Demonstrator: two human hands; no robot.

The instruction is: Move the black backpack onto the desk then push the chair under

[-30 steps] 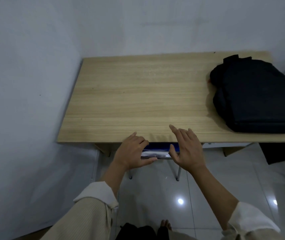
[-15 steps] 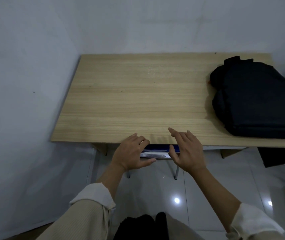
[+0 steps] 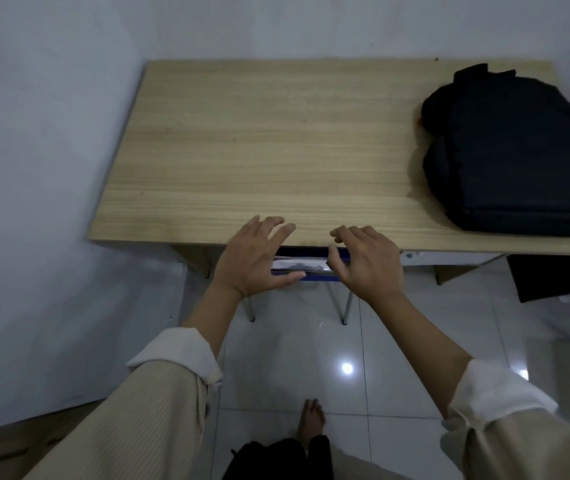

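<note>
The black backpack (image 3: 512,154) lies flat on the right end of the wooden desk (image 3: 276,143). Most of the blue chair (image 3: 306,263) is hidden under the desk; only its back edge and two thin metal legs show below the front edge. My left hand (image 3: 252,261) and my right hand (image 3: 363,261) hover at the chair's back, one on each side. On both hands the fingers are spread and reach over the desk's front edge. Neither hand grips anything.
A white wall runs along the desk's left side and behind it. A glossy tiled floor (image 3: 294,358) lies below, with my bare foot (image 3: 311,419) on it. A dark object (image 3: 553,275) sits under the desk's right end.
Both hands have opened wider, and their fingers now lie over the desk's front edge. Less of the chair shows below the desk.
</note>
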